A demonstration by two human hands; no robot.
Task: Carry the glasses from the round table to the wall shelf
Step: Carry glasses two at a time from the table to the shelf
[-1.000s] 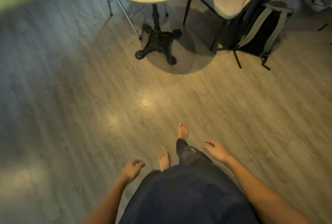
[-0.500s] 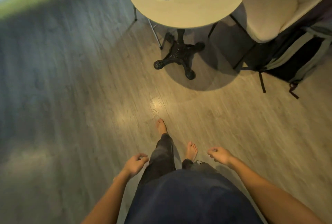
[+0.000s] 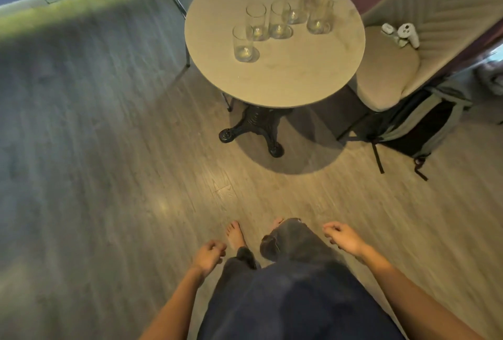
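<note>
The person stands on the wooden floor [image 3: 109,176], barefoot, well apart from the round worktop [image 3: 288,78]. Both hands hang low beside the legs and hold nothing. The left hand [image 3: 208,254] has its fingers curled loosely inward, and the right hand [image 3: 343,237] is half spread, with the fingers bent a little downward.

Five clear glasses stand upright on the far half of the worktop. The nearest glass [image 3: 243,43] stands alone toward the left edge. Just behind it are a second glass [image 3: 256,22] and a third glass [image 3: 279,20], close beside each other. A fourth glass [image 3: 295,7] and a fifth glass [image 3: 319,14] stand further to the right; these two look blurred.

The worktop rests on a black iron foot [image 3: 253,130]. To the right, a beige chair [image 3: 386,72] carries two white controllers [image 3: 402,34] on its seat, and a backpack [image 3: 419,127] leans beside it on the floor.
</note>
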